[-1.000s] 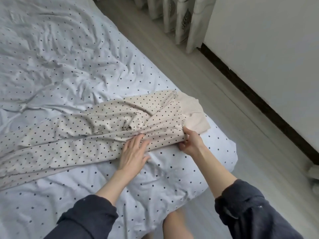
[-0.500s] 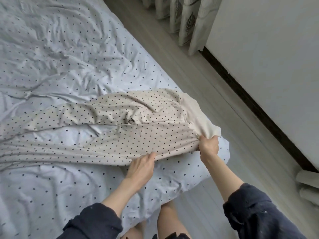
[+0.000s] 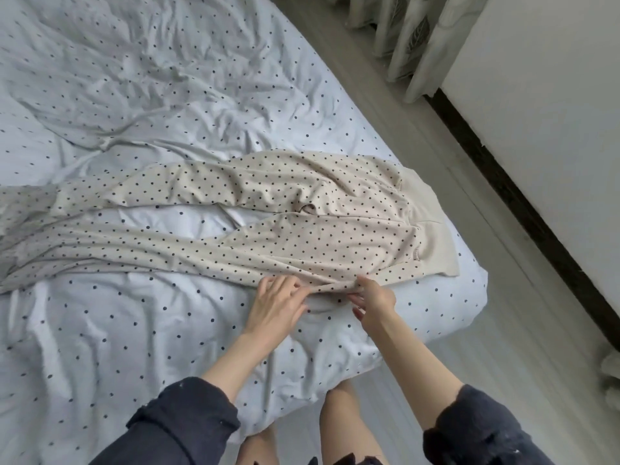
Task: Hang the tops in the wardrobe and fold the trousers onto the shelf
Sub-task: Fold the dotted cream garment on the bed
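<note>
2 hands meet at the near edge of the trousers point(image 3: 268, 226), cream with dark dots, which we have spread flat across the bed point(image 3: 167, 95) with the plain waistband point(image 3: 432, 236) towards the floor side and the 2 legs running off to the left of the view. Our left hand point(image 3: 276, 305) has its fingers bent onto the hem of the nearer leg, and our right hand point(image 3: 374, 298) pinches the same edge just beside it, thumb on top, so both are clamped on cloth rather than lying loose. We judge this hold is meant to lift the nearer leg and lay it over the farther one, the first fold before the shelf; the legs lie slightly apart with a strip of sheet showing between them, which leaves room for that. The cloth is thin and creased, so it will likely drag and bunch unless raised evenly. No wardrobe, shelf or tops show in this view. The bed wears a pale, rumpled sheet with small dark dots, soft and uneven under the trousers. Beyond its corner runs a grey wooden floor point(image 3: 402, 122), a white wall with a dark skirting board point(image 3: 523, 196), and the foot of a leaf-patterned curtain point(image 3: 409, 38). Dark sleeves point(image 3: 188, 421) cover both our forearms.
</note>
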{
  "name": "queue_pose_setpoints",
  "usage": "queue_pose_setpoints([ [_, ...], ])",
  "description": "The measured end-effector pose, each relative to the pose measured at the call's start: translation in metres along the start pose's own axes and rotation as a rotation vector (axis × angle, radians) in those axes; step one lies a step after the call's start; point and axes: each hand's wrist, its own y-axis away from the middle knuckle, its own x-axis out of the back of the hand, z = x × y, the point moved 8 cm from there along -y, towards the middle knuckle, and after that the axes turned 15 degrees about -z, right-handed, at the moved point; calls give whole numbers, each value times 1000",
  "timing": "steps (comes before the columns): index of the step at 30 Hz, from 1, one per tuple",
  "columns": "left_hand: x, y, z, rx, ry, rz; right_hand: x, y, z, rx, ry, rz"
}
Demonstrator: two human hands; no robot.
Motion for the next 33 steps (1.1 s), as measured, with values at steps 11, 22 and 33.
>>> queue_pose_setpoints([
  [11, 29, 56, -176, 171, -229, 164, -43, 6, 61, 166, -304, 84],
  [22, 39, 113, -179, -124, -59, 335, -213, 40, 107, 158, -380, -219],
  [33, 54, 187, -253, 258, -86, 332, -139, 79, 123, 153, -222, 21],
])
